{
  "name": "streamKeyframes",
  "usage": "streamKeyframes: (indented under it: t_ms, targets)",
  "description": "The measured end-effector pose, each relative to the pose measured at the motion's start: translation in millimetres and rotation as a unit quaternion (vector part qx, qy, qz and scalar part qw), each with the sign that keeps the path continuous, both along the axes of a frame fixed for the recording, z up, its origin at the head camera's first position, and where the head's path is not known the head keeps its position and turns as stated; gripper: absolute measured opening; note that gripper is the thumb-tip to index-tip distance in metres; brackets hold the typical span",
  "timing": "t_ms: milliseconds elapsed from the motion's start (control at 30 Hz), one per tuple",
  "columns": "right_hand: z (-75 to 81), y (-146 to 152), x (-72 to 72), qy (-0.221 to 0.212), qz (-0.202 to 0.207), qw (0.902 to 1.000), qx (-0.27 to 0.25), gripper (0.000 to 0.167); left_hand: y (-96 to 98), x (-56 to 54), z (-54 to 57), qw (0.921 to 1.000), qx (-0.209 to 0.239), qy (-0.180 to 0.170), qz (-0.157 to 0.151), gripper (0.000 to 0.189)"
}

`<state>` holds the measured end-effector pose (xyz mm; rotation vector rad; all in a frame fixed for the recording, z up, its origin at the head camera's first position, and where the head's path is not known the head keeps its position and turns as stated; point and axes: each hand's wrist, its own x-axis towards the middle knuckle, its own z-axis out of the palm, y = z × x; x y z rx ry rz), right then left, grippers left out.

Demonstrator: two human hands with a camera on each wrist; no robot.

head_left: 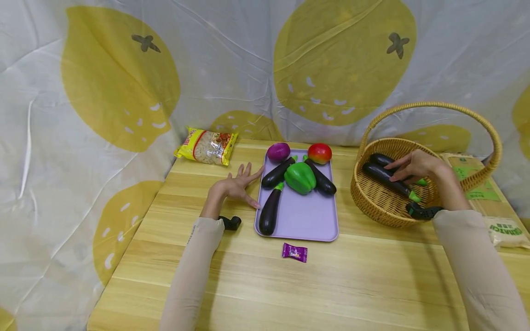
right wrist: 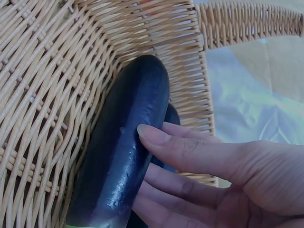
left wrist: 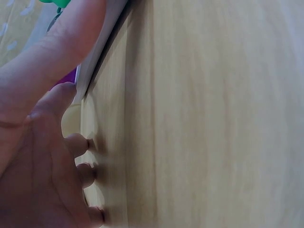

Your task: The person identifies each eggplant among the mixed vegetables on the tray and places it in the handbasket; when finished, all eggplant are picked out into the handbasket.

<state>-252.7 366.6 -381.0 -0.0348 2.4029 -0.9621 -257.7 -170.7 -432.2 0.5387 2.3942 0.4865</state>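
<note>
While a purple sweet (head_left: 295,253) lies off the near edge of the lilac tray (head_left: 308,223), the left hand (head_left: 237,187), spread wide, touches the tray's left edge. On it are three eggplants (head_left: 270,211), a green pepper (head_left: 300,178) and, at the far corners, a purple vegetable (head_left: 279,152) and red fruit (head_left: 319,153). Toward the tabletop (head_left: 331,289)'s right edge, the right hand (head_left: 421,166) grips one eggplant (head_left: 376,172) inside the wicker basket (head_left: 367,207), beside another eggplant (head_left: 379,159). A yellow packet (head_left: 209,146) lies near the far left corner.

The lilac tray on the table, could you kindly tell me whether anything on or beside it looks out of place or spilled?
Nothing looks spilled. The small purple packet may be out of place: it lies alone on the table, off the near edge of the tray, while three eggplants lie on it.
</note>
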Motion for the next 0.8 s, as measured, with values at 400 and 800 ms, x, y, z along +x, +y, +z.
streamKeyframes:
  t_ms: [400, 800]
  targets:
    - [31.1, -8, 16.2, 0.044, 0.102, 0.9916, 0.067, 0.061, -0.1, 1.3, 2.3, 1.0000, 0.002, -0.002, -0.001, 0.125]
    - [51.4, -71, 53.0, 0.177, 0.141, 0.9741, 0.004, 0.058, -0.3, 0.0, 0.6, 1.0000, 0.000, 0.000, -0.003, 0.125]
